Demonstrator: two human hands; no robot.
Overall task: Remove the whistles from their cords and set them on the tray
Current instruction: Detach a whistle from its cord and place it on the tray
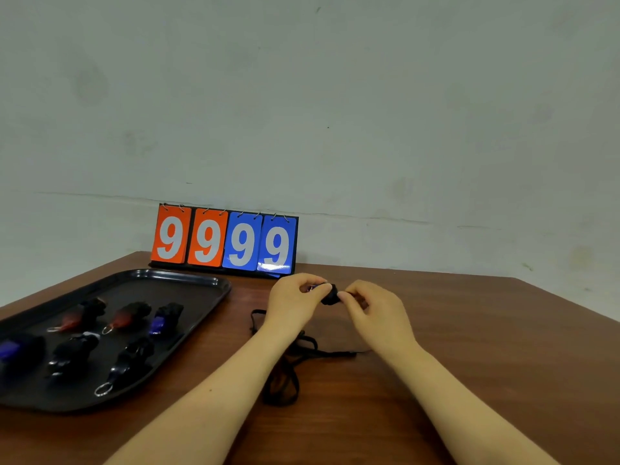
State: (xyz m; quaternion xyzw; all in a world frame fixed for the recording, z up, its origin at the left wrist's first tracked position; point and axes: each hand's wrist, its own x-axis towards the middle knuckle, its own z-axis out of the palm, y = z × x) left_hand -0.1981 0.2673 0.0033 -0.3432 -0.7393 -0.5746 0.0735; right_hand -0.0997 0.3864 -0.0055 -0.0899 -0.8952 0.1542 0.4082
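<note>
I hold a dark whistle (329, 296) up between both hands, a little above the brown surface (469, 347) and just right of the black tray (214, 282). My left hand (295, 302) pinches one end of it, where a bit of blue or purple shows between my fingers, and my right hand (370, 308) has its fingertips closed on the other side, where I take the ring or clip to be. That joint is too small and blurred for me to see.

To do this step well, I judge I should keep the whistle body steady in the left hand and let the right do the fine work: open the clip or work the ring round until the cord slides out, without tugging hard, since a jerk could snap the whistle out of my pinch or drag the cord across the surface. Slack in the cord helps.

The black cords (285, 367) lie in a loose tangle on the surface below and between my forearms, near me; whether one of them still runs up to the whistle I cannot tell. On the tray several whistles (129, 315) already rest, red, blue and black ones, some with metal rings showing. Once this one is free, it goes left onto a bare part of the tray. A scoreboard (224, 241) showing four nines stands behind.
</note>
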